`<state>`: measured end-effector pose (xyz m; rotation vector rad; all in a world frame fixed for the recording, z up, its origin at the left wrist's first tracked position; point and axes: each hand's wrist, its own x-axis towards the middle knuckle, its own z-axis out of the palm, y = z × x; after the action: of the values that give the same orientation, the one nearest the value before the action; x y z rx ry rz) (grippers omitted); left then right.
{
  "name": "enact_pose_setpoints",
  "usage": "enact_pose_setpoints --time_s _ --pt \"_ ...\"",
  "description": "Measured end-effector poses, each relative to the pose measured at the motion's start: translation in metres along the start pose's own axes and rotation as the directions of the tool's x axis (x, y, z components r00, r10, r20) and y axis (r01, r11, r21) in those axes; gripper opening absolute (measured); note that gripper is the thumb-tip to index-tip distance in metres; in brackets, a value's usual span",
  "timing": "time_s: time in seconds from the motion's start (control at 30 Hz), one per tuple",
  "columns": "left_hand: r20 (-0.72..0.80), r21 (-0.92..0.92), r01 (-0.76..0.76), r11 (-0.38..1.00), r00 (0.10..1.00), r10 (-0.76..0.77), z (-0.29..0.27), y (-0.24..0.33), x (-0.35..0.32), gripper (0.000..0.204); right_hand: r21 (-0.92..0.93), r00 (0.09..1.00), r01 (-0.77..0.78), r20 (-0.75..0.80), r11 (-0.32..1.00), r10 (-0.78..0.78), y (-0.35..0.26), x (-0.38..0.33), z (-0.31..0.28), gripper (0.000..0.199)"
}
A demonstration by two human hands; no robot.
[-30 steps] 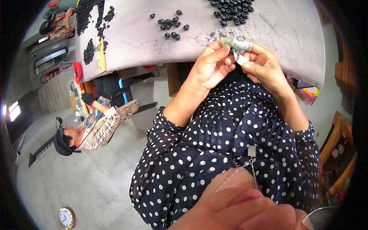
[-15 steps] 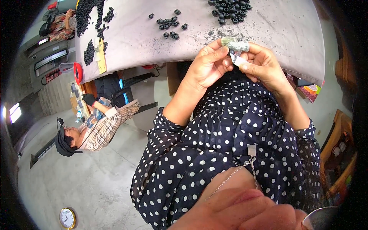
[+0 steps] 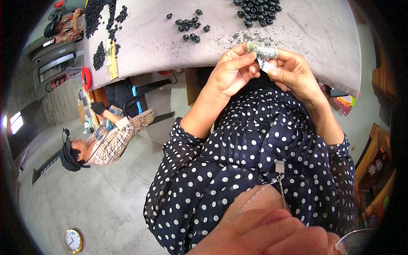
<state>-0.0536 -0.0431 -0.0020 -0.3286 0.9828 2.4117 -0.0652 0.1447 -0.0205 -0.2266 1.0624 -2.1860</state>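
Observation:
My left hand [image 3: 233, 71] is closed in a pinch near the table's front edge. Between its fingertips is a small black part, mostly hidden by the fingers. My right hand [image 3: 294, 73] grips a small flat blade [image 3: 265, 65] between thumb and fingers, its pointed end against the left fingertips. Greenish-grey wraps [image 3: 262, 50] cover the index fingertips where the two hands meet. Beyond my hands, several loose round black parts with holes [image 3: 187, 25] lie on the cloth, and a bigger pile of the same parts [image 3: 258, 12] sits to their right.
Pale cloth covers the table [image 3: 323, 46], with black crumbs scattered ahead of my hands. Large heaps of black parts [image 3: 97, 17] and a yellow strip [image 3: 112, 63] lie at the far left. A red bowl [image 3: 86, 79] is by the left edge. A person in plaid [image 3: 114, 144] works nearby.
Both hands stay together at almost the same spot. The blade has tilted slightly, and the black part between the fingertips shows less than before.

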Motion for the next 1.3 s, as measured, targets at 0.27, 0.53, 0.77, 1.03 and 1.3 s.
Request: enact_pose_setpoints --time_s 0.27,0.53,0.77,1.03,1.3 --pt "-0.053 0.101 -0.065 0.993 0.996 0.070 0.000 0.000 0.001 0.017 -0.032 0.999 -0.014 -0.049 0.999 0.012 0.001 0.001 0.001 0.026" --pt "-0.039 0.108 -0.054 0.993 0.998 0.058 -0.001 -0.001 -0.001 0.018 0.003 1.000 -0.017 -0.024 1.000 0.017 0.004 0.003 -0.004 0.026" --pt "-0.059 0.042 -0.050 0.998 0.997 0.052 0.000 0.001 -0.004 0.016 0.000 0.999 -0.023 0.031 1.000 0.023 0.001 0.001 0.000 0.032" --pt "-0.046 0.017 -0.023 1.000 0.999 0.024 -0.002 0.001 -0.003 0.016 0.058 0.998 -0.029 0.055 0.998 0.026 0.003 0.003 -0.003 0.033" --pt "-0.046 0.388 -0.254 0.886 0.955 0.294 -0.014 0.029 -0.015 0.019 0.086 0.995 -0.025 -0.095 0.996 0.033 0.010 0.004 -0.003 0.029"
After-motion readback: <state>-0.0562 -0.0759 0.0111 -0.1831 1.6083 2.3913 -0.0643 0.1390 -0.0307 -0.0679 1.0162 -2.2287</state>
